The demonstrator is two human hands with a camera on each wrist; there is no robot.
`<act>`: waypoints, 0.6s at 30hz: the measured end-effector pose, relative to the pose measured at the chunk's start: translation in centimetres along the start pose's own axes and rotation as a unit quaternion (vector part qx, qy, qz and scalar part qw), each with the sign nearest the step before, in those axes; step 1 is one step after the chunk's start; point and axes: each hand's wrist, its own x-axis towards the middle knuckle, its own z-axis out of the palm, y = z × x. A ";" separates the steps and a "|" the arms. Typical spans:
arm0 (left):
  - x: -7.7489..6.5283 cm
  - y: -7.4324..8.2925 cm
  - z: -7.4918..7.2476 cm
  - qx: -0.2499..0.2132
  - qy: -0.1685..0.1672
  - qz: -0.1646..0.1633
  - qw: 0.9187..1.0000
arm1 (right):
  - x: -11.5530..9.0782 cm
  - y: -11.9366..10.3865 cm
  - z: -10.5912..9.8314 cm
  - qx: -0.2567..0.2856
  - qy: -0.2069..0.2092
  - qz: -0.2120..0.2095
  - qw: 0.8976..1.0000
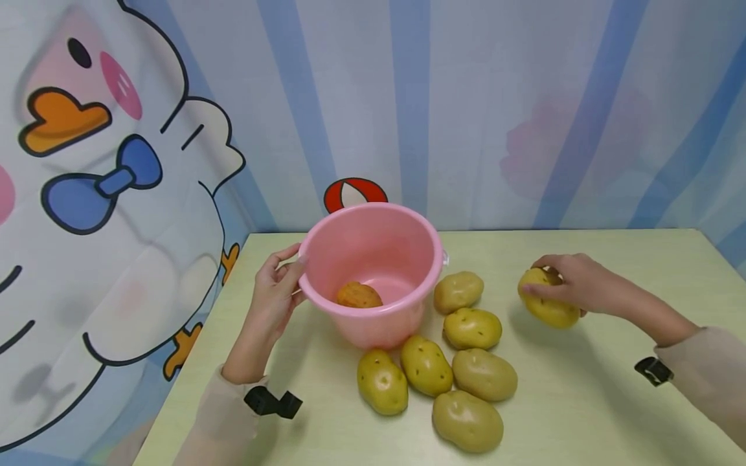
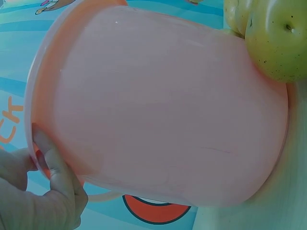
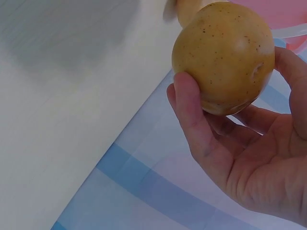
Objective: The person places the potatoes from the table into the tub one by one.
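Observation:
A pink bucket (image 1: 373, 323) stands near the back of the table, tilted a little toward me. My left hand (image 1: 275, 291) pinches its rim on the left side, thumb over the edge; the left wrist view shows the fingers (image 2: 57, 167) on the outer wall. Inside the bucket lies a brownish-orange potato-like lump (image 1: 359, 295). To the right, my right hand (image 1: 583, 285) grips a yellow potato (image 1: 548, 299) above the table. In the right wrist view the thumb and fingers curl round this potato (image 3: 223, 57).
Several potatoes lie to the right and front of the bucket, among them a front one (image 1: 467, 421), a left one (image 1: 382, 382) and a back one (image 1: 458, 291). Behind the pale table (image 1: 618, 259) hangs a striped blue cloth (image 1: 466, 116) with cartoon prints.

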 end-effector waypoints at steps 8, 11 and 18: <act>-0.1 -0.1 -0.1 -0.002 -0.004 0.000 1.000 | 0.5 -0.8 -0.4 0.005 -0.012 0.009 1.000; -0.1 -0.1 0.0 0.000 -0.002 -0.002 1.000 | 0.6 -1.0 -0.6 0.006 -0.013 0.009 1.000; 0.0 -0.1 -0.1 -0.004 -0.001 0.002 1.000 | 0.8 -2.0 -1.5 0.000 -0.001 -0.001 1.000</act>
